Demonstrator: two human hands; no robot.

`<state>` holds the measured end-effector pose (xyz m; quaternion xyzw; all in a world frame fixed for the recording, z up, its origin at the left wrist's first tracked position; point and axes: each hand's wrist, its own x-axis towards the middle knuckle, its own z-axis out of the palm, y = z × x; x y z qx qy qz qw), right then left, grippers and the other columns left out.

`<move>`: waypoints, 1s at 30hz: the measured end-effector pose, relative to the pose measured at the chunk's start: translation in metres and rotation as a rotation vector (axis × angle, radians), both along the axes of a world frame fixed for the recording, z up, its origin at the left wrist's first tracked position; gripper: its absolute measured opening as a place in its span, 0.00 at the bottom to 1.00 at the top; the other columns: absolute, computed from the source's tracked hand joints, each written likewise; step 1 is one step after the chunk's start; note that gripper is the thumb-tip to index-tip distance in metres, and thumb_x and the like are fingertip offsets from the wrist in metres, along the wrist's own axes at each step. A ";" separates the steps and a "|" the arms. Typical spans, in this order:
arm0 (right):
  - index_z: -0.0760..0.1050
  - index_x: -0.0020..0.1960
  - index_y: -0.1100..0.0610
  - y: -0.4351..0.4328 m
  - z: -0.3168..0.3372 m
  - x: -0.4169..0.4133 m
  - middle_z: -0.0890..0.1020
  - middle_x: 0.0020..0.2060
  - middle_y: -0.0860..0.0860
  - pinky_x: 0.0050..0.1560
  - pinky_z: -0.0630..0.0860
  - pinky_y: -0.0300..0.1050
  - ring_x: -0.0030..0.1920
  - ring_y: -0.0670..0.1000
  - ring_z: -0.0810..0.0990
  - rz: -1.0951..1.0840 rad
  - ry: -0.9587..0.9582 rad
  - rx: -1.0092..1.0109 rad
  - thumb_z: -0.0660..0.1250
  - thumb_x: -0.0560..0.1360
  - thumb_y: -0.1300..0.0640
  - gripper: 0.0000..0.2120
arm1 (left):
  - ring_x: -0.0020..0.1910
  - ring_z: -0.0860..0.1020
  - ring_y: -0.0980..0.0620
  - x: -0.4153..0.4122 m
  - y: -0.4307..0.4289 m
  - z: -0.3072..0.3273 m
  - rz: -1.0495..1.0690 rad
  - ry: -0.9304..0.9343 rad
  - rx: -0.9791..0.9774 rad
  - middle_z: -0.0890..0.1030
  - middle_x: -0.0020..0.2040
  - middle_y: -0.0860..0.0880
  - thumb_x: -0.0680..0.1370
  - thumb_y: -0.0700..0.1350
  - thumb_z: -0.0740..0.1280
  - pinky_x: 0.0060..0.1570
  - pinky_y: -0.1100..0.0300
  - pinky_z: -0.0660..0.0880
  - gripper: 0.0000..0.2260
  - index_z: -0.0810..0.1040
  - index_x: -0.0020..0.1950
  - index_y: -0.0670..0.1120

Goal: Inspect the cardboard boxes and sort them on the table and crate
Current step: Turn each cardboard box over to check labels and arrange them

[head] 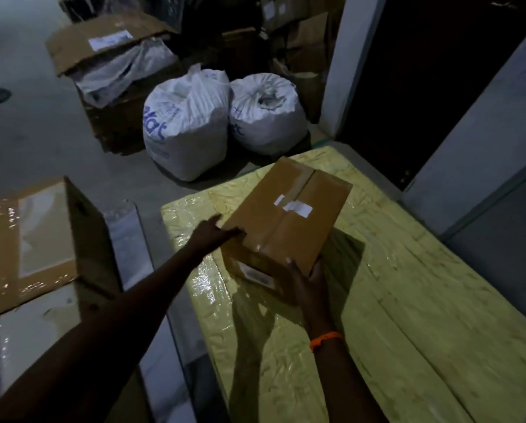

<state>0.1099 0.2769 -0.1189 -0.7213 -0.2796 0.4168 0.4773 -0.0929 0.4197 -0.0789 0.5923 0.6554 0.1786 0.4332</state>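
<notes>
Cardboard box (286,221): tilted over the yellow film-wrapped table (414,306). Shadow under its right side, so probably partly lifted; can't tell if the far edge touches.

Head view:
- Right hand (304,279) grips the near corner, thumb on the top edge, fingers curled under.
- Left hand (214,235): fingers (235,232) roughly straight, just touching the box's near left edge, holding nothing.

Risks:
- Load looks carried mostly by one corner grip. The box could pivot away from the right fingers and drop onto the table.
- Glossy film looks slick, so the box could slide off to the floor left of the left fingers.
- Dim light could hide dents or split tape during inspection.

Writing:
- White stickers (295,207) on the top, beyond the right fingers: unreadable.
- Striped label (255,274) on the near face, between the two sets of fingers: unreadable.
- White sacks (188,126) far beyond the left fingers carry blue print; only "at" is legible.
</notes>
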 end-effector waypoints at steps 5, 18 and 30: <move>0.70 0.77 0.53 -0.016 0.016 0.001 0.81 0.66 0.52 0.65 0.78 0.56 0.64 0.56 0.80 -0.128 -0.028 0.004 0.74 0.77 0.44 0.33 | 0.48 0.82 0.48 0.003 -0.076 -0.010 0.188 -0.375 -0.123 0.80 0.61 0.46 0.73 0.52 0.78 0.41 0.53 0.83 0.27 0.74 0.69 0.47; 0.76 0.69 0.38 -0.095 0.180 -0.037 0.85 0.58 0.42 0.60 0.82 0.58 0.58 0.49 0.84 0.138 -0.152 0.305 0.78 0.69 0.40 0.30 | 0.53 0.83 0.54 -0.077 -0.218 0.136 0.338 -0.628 0.151 0.83 0.57 0.53 0.73 0.53 0.77 0.43 0.62 0.81 0.23 0.77 0.64 0.49; 0.78 0.71 0.44 -0.174 0.257 -0.237 0.86 0.58 0.44 0.61 0.82 0.50 0.60 0.48 0.84 0.337 0.118 0.521 0.79 0.72 0.51 0.28 | 0.59 0.81 0.55 -0.279 -0.350 0.241 0.484 -0.500 0.533 0.83 0.60 0.57 0.72 0.55 0.77 0.56 0.52 0.79 0.23 0.78 0.66 0.56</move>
